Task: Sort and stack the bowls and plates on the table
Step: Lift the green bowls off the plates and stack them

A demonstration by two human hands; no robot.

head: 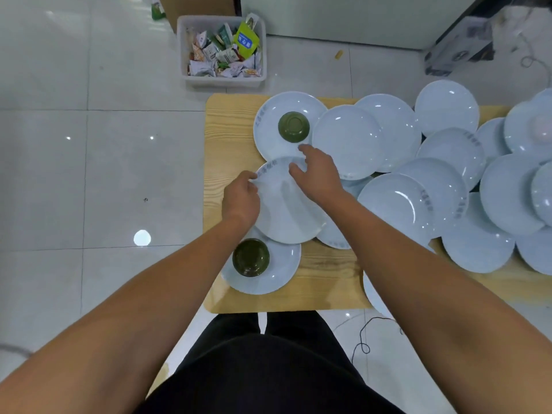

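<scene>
Several pale blue plates lie spread and overlapping across a light wooden table [322,282]. My left hand [242,198] pinches the left rim of one plate [286,213] near the table's left end. My right hand [318,171] hovers over that plate's far edge with fingers spread, holding nothing. An overturned green bowl [293,127] sits on the far-left plate [268,135]. A second green bowl [251,257] stands upright on the near-left plate [280,273], just below my left wrist.
More plates [448,186] crowd the table's right half, reaching its right and near edges. On the tiled floor beyond the table stands a white bin [221,49] of wrappers. A dark cable [363,339] lies on the floor by my right side.
</scene>
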